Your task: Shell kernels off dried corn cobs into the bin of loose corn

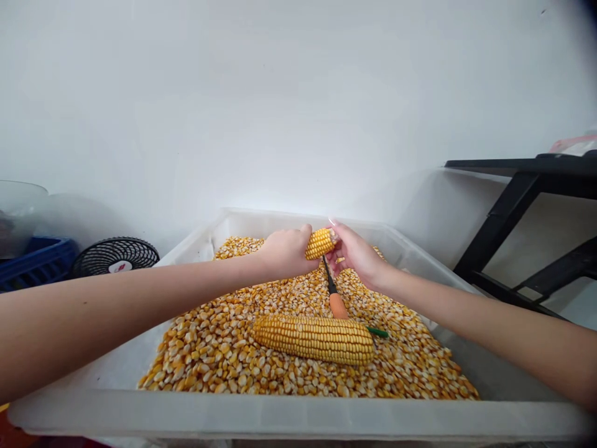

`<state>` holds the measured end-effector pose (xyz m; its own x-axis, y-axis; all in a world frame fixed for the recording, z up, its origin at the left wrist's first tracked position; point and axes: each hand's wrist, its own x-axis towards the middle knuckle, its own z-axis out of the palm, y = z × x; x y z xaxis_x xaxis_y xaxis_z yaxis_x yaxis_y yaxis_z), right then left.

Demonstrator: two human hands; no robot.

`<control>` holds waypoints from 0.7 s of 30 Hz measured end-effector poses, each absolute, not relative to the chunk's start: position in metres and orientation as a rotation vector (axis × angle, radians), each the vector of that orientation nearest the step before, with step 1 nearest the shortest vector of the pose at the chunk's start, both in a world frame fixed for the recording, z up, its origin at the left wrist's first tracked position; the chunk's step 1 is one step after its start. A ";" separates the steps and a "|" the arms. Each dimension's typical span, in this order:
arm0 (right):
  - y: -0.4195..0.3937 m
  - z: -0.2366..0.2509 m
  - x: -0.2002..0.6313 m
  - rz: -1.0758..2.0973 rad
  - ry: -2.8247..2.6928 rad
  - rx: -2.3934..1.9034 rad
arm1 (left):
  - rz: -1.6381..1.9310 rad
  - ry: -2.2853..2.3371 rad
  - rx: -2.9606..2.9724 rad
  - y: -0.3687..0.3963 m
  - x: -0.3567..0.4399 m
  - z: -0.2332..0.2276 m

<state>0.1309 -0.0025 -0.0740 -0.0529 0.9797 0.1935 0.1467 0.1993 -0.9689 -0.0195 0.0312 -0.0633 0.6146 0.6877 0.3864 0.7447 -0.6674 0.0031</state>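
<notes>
Centre of frame, just above the middle: the short corn cob sits between both my hands, its long axis running left to right and tilted slightly up toward the right. My left hand is closed around its left end; my right hand meets the right tip with fingers half curled, pinching there. I judge the step to be shelling; the next move calls for thumb pressure along the kernel rows. Below, an orange-handled tool, a whole cob, loose kernels, white tub.
</notes>
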 end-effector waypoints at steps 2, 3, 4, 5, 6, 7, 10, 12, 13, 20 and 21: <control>-0.002 -0.075 0.131 1.016 -1.429 -1.190 | -0.517 -1.166 -2.644 0.030 -0.019 -0.063; -0.002 -0.076 0.131 1.016 -1.426 -1.204 | -0.509 -1.156 -2.639 0.029 -0.018 -0.064; -0.002 -0.078 0.131 1.023 -1.420 -1.209 | -0.503 -1.150 -2.639 0.029 -0.018 -0.064; -0.002 -0.079 0.131 1.035 -1.412 -1.206 | -0.498 -1.146 -2.642 0.029 -0.018 -0.065; -0.002 -0.080 0.131 1.050 -1.403 -1.198 | -0.493 -1.142 -2.646 0.029 -0.018 -0.066; -0.001 -0.080 0.131 1.062 -1.394 -1.186 | -0.491 -1.140 -2.648 0.029 -0.018 -0.066; 0.000 -0.081 0.131 1.074 -1.375 -1.155 | -0.473 -1.149 -2.661 0.030 -0.019 -0.066; 0.000 -0.082 0.132 1.087 -1.372 -1.140 | -0.467 -1.145 -2.675 0.030 -0.020 -0.066; 0.001 -0.082 0.132 1.097 -1.371 -1.130 | -0.467 -1.140 -2.684 0.031 -0.020 -0.066; 0.002 -0.085 0.132 1.226 -1.320 -1.113 | -0.456 -1.141 -2.737 0.033 -0.020 -0.070; 0.002 -0.085 0.132 1.227 -1.314 -1.111 | -0.453 -1.136 -2.745 0.033 -0.020 -0.071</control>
<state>0.1320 0.0019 -0.0849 -0.0976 0.9928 0.0701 -0.0016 0.0703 -0.9975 -0.0205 0.0327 -0.0712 0.6702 0.6670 0.3255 0.7079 -0.7063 -0.0103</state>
